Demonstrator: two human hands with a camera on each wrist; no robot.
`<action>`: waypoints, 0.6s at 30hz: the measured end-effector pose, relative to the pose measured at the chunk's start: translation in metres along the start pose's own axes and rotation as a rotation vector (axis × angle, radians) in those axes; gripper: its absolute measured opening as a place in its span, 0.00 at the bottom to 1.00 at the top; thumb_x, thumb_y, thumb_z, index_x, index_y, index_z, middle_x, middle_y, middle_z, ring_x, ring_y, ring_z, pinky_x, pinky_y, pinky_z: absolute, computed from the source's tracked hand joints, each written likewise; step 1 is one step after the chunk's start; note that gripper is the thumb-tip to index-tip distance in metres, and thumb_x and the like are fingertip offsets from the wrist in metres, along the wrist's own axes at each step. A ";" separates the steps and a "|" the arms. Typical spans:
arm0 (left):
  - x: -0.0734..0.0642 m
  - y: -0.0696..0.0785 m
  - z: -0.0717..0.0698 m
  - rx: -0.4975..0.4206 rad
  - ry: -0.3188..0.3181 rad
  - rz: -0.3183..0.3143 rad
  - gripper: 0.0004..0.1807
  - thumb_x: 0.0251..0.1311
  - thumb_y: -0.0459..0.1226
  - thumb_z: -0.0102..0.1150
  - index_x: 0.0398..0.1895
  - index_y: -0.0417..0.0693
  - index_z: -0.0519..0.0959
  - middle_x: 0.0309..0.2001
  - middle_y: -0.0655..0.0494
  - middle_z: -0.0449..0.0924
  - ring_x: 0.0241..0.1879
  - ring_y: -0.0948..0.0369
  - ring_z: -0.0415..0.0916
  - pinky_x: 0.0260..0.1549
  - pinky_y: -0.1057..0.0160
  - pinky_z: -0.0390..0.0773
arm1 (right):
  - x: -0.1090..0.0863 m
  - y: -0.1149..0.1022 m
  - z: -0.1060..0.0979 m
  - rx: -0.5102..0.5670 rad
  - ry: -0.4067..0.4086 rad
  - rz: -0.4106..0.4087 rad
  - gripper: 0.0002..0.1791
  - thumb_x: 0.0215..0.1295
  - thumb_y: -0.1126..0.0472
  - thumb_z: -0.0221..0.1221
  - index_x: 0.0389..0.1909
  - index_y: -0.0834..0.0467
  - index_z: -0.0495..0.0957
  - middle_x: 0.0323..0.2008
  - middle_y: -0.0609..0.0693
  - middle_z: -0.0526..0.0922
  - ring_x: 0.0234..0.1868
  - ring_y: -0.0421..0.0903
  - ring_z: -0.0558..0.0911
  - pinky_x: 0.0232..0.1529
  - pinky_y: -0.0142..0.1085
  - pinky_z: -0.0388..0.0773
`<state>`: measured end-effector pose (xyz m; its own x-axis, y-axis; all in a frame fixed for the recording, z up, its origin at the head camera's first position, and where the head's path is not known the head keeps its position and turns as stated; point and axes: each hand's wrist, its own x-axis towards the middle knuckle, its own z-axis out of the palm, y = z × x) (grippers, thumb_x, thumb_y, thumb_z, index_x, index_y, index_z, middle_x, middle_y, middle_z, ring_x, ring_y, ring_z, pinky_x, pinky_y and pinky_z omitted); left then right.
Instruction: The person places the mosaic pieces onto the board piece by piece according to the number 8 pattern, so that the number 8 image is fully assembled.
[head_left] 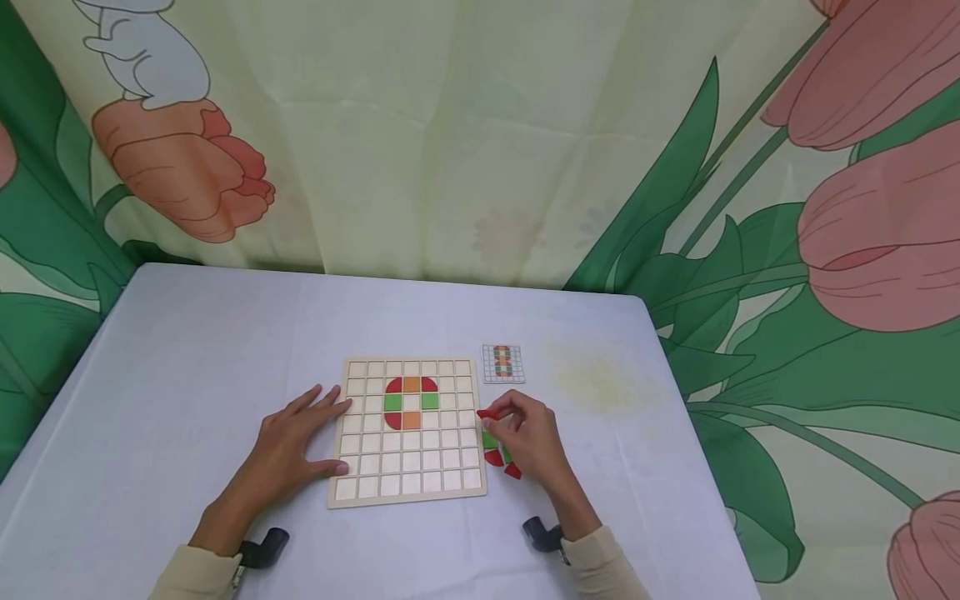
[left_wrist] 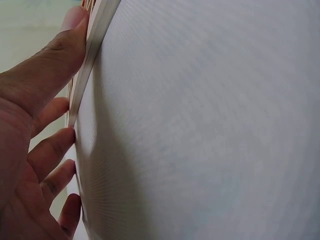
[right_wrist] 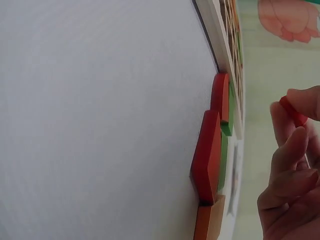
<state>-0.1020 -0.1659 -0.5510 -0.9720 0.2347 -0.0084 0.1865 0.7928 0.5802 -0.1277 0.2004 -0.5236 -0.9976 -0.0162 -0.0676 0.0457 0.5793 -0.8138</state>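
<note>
A wooden grid board (head_left: pixel 397 485) lies on the table. On its upper middle, red rounded-corner tiles (head_left: pixel 393 421), orange square tiles (head_left: pixel 412 384) and green square tiles (head_left: pixel 393 402) form a ring around one bare cell; the ring's lower right corner cell is also bare. My left hand (head_left: pixel 288 442) rests at the board's left edge, fingers spread, the thumb (left_wrist: pixel 60 55) on the frame. Between thumb and fingertips my right hand (head_left: pixel 534 437) pinches a red tile (right_wrist: pixel 294 111), held above the board's right edge. The held tile's shape is partly hidden by the fingers.
Loose red tiles (right_wrist: pixel 207 155), green tiles (head_left: pixel 490 440) and an orange tile (right_wrist: pixel 209 220) lie by the board's right edge, partly under my right hand. A small pattern card (head_left: pixel 503 364) sits beyond the board's upper right corner. A printed curtain (head_left: pixel 420 167) hangs behind the table.
</note>
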 end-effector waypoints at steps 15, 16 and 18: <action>0.001 -0.001 0.001 0.000 0.002 0.002 0.55 0.41 0.48 0.88 0.78 0.55 0.72 0.81 0.46 0.65 0.83 0.42 0.52 0.65 0.30 0.61 | 0.001 0.000 0.005 0.015 -0.047 -0.026 0.14 0.66 0.59 0.73 0.50 0.43 0.85 0.35 0.41 0.88 0.25 0.44 0.77 0.24 0.29 0.76; 0.001 -0.001 0.001 -0.002 0.002 0.001 0.55 0.41 0.48 0.88 0.78 0.55 0.72 0.81 0.46 0.65 0.83 0.42 0.52 0.65 0.30 0.61 | 0.001 0.000 0.005 0.031 -0.057 -0.020 0.13 0.67 0.59 0.73 0.49 0.44 0.85 0.35 0.42 0.89 0.24 0.45 0.77 0.23 0.30 0.76; 0.000 -0.001 0.001 -0.005 0.000 -0.001 0.55 0.41 0.47 0.88 0.78 0.55 0.72 0.81 0.46 0.65 0.83 0.42 0.52 0.65 0.30 0.61 | 0.001 0.000 0.004 0.061 -0.077 -0.003 0.13 0.68 0.60 0.72 0.49 0.43 0.84 0.36 0.43 0.91 0.23 0.47 0.78 0.22 0.30 0.76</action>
<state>-0.1024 -0.1658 -0.5520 -0.9722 0.2339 -0.0086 0.1850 0.7904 0.5840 -0.1286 0.1969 -0.5263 -0.9908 -0.0821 -0.1071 0.0478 0.5283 -0.8477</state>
